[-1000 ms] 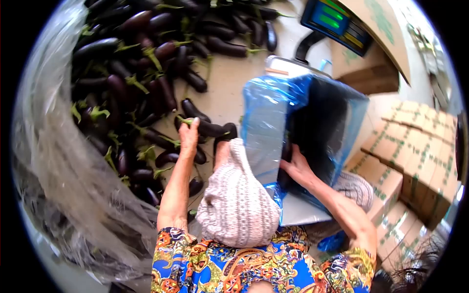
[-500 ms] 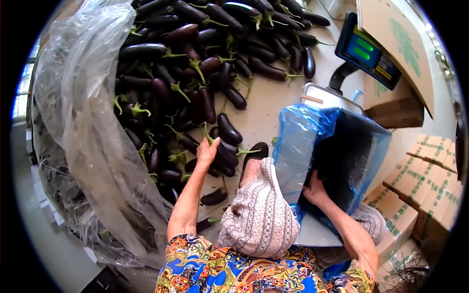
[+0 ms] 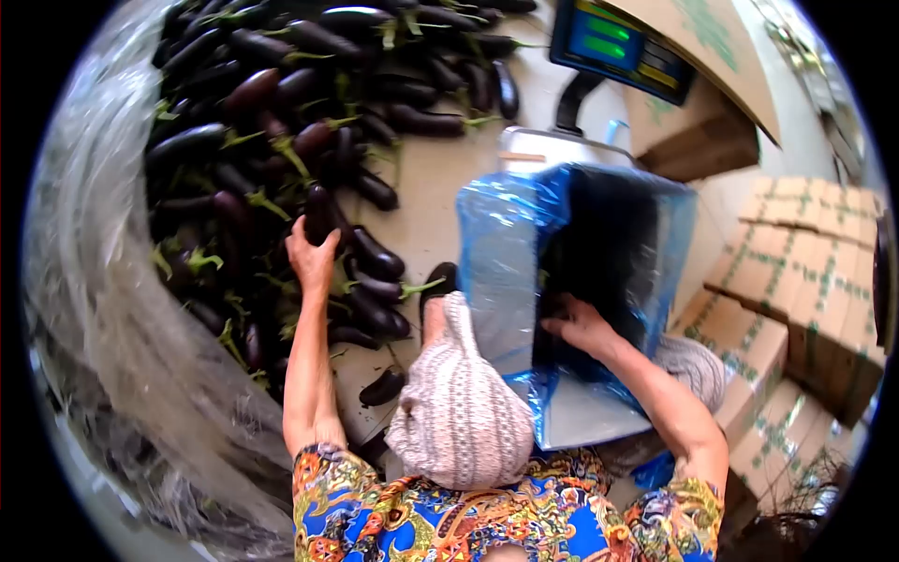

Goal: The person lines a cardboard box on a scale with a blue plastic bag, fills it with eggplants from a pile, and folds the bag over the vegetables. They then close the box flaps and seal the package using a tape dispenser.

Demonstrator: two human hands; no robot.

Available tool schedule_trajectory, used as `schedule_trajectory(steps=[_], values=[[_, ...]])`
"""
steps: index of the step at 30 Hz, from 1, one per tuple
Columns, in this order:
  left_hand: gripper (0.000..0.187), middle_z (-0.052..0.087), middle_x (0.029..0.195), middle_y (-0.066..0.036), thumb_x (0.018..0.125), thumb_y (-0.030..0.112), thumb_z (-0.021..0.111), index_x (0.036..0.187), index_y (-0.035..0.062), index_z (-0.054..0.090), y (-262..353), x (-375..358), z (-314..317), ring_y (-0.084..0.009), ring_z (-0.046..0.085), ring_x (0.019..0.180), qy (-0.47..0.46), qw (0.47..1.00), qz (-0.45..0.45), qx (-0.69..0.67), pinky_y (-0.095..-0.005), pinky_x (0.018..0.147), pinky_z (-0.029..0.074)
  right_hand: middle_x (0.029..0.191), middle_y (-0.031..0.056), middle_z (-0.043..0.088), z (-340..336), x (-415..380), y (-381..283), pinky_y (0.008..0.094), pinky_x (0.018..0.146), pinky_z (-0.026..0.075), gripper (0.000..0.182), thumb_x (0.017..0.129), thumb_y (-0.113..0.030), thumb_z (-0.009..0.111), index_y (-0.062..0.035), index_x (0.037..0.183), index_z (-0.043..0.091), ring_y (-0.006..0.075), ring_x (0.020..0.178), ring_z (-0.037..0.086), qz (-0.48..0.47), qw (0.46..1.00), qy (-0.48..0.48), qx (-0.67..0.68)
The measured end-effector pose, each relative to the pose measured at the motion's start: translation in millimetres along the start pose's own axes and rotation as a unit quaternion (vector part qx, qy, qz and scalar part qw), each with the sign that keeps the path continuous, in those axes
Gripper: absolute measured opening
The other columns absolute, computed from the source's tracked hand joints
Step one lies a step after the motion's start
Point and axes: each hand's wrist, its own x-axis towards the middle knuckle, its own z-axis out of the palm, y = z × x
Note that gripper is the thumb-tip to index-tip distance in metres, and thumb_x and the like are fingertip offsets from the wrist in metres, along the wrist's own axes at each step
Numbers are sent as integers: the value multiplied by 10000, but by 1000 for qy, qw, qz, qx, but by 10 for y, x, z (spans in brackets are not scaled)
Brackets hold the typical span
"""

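My left hand (image 3: 313, 255) is closed around the lower end of a dark purple eggplant (image 3: 320, 212), at the edge of a large heap of eggplants (image 3: 253, 140). More eggplants lie just right of it, among them a glossy one (image 3: 376, 253). Inside a box lined with blue plastic film (image 3: 496, 272), my right hand (image 3: 585, 328) is near the left inner wall with fingers curled. Its fingertips merge with the dark interior, so what they hold, if anything, cannot be made out. A small green spot shows above them.
Behind the box stands a scale with a lit green display (image 3: 604, 42). Cardboard (image 3: 693, 122) leans beside it, and taped cartons (image 3: 796, 272) are stacked at right. Clear plastic sheeting (image 3: 103, 253) borders the heap at left. A single eggplant (image 3: 382, 386) lies near my foot.
My left hand has moved farther up the heap and now grips an eggplant. The right hand has shifted up toward the box's left inner wall. The whole view has swung right.
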Motion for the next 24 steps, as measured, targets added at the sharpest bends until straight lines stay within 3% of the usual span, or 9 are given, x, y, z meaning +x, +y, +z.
schedule_trajectory(steps=[3, 5, 9, 11, 13, 16, 20, 23, 24], values=[[562, 547, 1096, -113, 679, 63, 786, 1211, 84, 607, 1032, -477, -440, -282, 575, 963, -48, 973, 180, -134, -366, 863, 486, 1124, 234, 656, -170, -33, -164, 389, 897, 505, 501, 841, -269, 685, 35, 1221, 563, 352, 1038, 638, -27, 999, 45, -6], [607, 545, 1077, -91, 631, 8, 764, 1209, 118, 615, 1599, -706, -626, -279, 563, 959, -34, 920, 363, -145, -382, 855, 484, 1150, 179, 647, -263, -99, -504, 379, 886, 503, 489, 911, -341, 630, 21, 1233, 567, 297, 1067, 612, 115, 975, 8, 192], [667, 552, 1113, -78, 586, 34, 758, 1228, 156, 625, 2586, -1018, -766, -279, 558, 1012, -141, 720, 658, -171, -370, 878, 467, 1253, 143, 585, -470, -148, -572, 352, 941, 476, 728, 941, -621, 483, -5, 1329, 494, 264, 1119, 578, 127, 925, -72, 350], [659, 565, 1123, -79, 643, 75, 744, 1277, 177, 599, 2883, -1217, -545, -268, 562, 1012, -257, 630, 710, -184, -378, 866, 461, 1297, 144, 557, -554, -318, -717, 370, 985, 464, 766, 947, -655, 415, -13, 1361, 462, 254, 1172, 560, 74, 851, -145, 500], [677, 582, 1103, -111, 703, 64, 718, 1347, 155, 532, 2965, -1330, -182, -289, 570, 1011, -378, 577, 686, -230, -405, 854, 467, 1245, 140, 595, -612, -465, -864, 372, 996, 480, 654, 1002, -569, 357, -25, 1340, 490, 209, 1137, 597, 46, 814, -139, 562], [642, 602, 1040, -177, 749, 42, 665, 1359, 78, 468, 2790, -1461, 171, -370, 588, 979, -525, 564, 599, -215, -433, 861, 481, 1145, 108, 634, -485, -316, -382, 328, 918, 505, 433, 986, -373, 517, -36, 1257, 547, 201, 1029, 629, 23, 883, -49, 466], [402, 649, 905, -152, 804, 55, 671, 1200, 44, 603, 2619, -1414, 6, -346, 630, 853, -465, 644, 508, -332, -415, 757, 524, 1000, 42, 604, -211, 2, 169, 279, 770, 480, 258, 909, -169, 576, -73, 1148, 563, 140, 890, 575, 31, 954, -29, 298], [322, 695, 935, -134, 831, -3, 670, 1148, 46, 649, 2473, -1188, -280, -261, 684, 834, -441, 716, 362, -402, -341, 753, 549, 1167, 49, 601, -75, -100, -150, 325, 862, 478, 463, 918, -254, 579, -45, 1324, 499, 195, 990, 575, 71, 963, 8, 258], [296, 713, 934, -107, 853, -9, 662, 1143, 51, 662, 2330, -1077, -319, -193, 693, 829, -392, 770, 349, -362, -303, 764, 555, 1271, 132, 586, -107, -139, -217, 368, 930, 472, 504, 893, -165, 554, -13, 1366, 472, 276, 1085, 581, 85, 962, 9, 258]])
